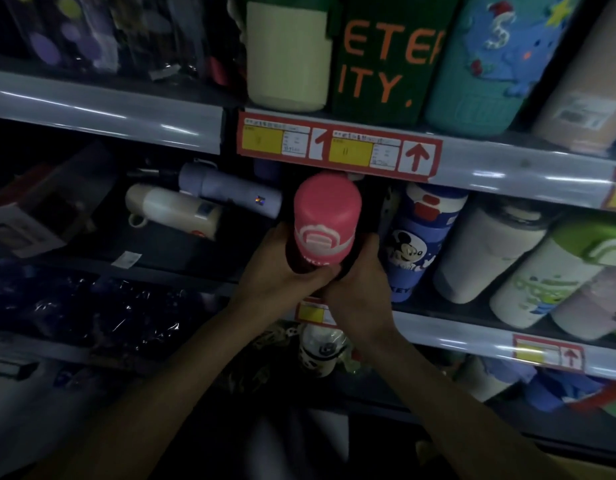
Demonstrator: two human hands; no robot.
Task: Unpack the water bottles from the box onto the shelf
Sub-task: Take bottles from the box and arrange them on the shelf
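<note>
Lettering "ETE / ITY." in orange on the green bottle (pixel 379 64) up top, Mickey on the blue bottle (pixel 415 251). Left hand (pixel 275 271) and right hand (pixel 358 289) both wrap fingers (pixel 368 247) round the pink bottle (pixel 325 220), at the front edge of the dim shelf (pixel 472 329), just left of Mickey.

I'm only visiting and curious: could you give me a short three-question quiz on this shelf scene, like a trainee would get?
1. True or false: only one hand holds the pink bottle.
2. Which stands just right of it? A) green bottle with orange letters B) blue bottle with a cartoon mouse C) plain black bottle
3. Fill in: the white bottle and the lilac bottle to its left are ____ on the shelf.
Key: 1 false, the left hand and right hand both grip it; 2 B; 3 lying down.
</note>
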